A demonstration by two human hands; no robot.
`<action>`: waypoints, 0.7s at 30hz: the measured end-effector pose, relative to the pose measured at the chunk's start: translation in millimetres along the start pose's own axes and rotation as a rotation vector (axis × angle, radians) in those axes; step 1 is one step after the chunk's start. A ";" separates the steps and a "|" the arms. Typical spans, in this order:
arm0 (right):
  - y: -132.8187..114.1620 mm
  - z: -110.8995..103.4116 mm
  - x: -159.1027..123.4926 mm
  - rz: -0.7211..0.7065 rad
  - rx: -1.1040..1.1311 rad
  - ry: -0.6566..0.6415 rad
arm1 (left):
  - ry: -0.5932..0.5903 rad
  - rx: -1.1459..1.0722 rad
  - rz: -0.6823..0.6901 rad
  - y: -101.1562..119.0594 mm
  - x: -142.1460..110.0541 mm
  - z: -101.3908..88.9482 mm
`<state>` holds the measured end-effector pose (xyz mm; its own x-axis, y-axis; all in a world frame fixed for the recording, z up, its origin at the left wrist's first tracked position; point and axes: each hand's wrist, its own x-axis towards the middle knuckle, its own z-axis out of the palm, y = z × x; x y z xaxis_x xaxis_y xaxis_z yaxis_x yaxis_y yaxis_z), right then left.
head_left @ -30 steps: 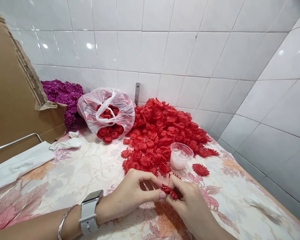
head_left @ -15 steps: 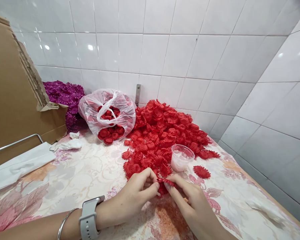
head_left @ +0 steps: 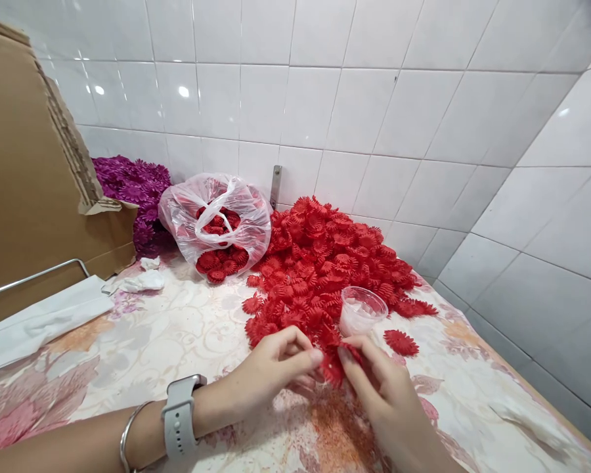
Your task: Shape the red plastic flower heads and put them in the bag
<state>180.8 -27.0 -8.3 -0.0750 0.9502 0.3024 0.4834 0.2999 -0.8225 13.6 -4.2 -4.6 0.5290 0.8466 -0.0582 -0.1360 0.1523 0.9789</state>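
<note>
A red fabric flower (head_left: pixel 333 368) with a fringed edge is pinched between the thumb and fingers of my right hand (head_left: pixel 381 387). My left hand (head_left: pixel 276 368) is at the flower's left edge, thumb and forefinger drawn together; whether anything lies between those fingertips is hidden. Just beyond both hands spreads a large heap of red flowers (head_left: pixel 325 256). A clear plastic cup (head_left: pixel 362 312) with whitish contents stands at the heap's front right. One loose red flower (head_left: pixel 401 342) lies to the right of the cup.
A translucent plastic bag (head_left: pixel 177 217) of red flowers stands left of the heap, with purple flowers (head_left: pixel 132 190) behind. Cardboard (head_left: pixel 39 171) rises at the left. Crumpled white scraps (head_left: pixel 140 281) lie on the floral tablecloth (head_left: pixel 192 328). A tiled wall (head_left: pixel 310 98) bounds the back.
The flower in my right hand has tilted, so more of its face shows. My left fingertips have shifted slightly right and up. The view has turned a little left.
</note>
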 end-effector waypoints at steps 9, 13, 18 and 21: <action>1.6 4.8 -13.8 -0.337 -0.092 -0.102 | -0.098 0.571 0.091 8.3 -12.8 6.3; -10.9 5.7 -12.8 -0.018 0.158 -0.096 | -0.090 0.553 0.113 6.9 -10.9 5.7; -19.8 8.6 -14.3 0.289 0.527 -0.151 | -0.126 0.522 0.085 10.0 -14.8 8.4; -20.9 11.2 -16.2 0.364 0.658 -0.144 | -0.145 0.448 0.068 12.6 -16.4 10.0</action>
<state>162.2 -47.8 -1.4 -0.1455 0.9868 -0.0712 -0.1164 -0.0885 -0.9892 11.6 -21.3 10.6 0.6475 0.7621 0.0060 0.1830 -0.1631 0.9695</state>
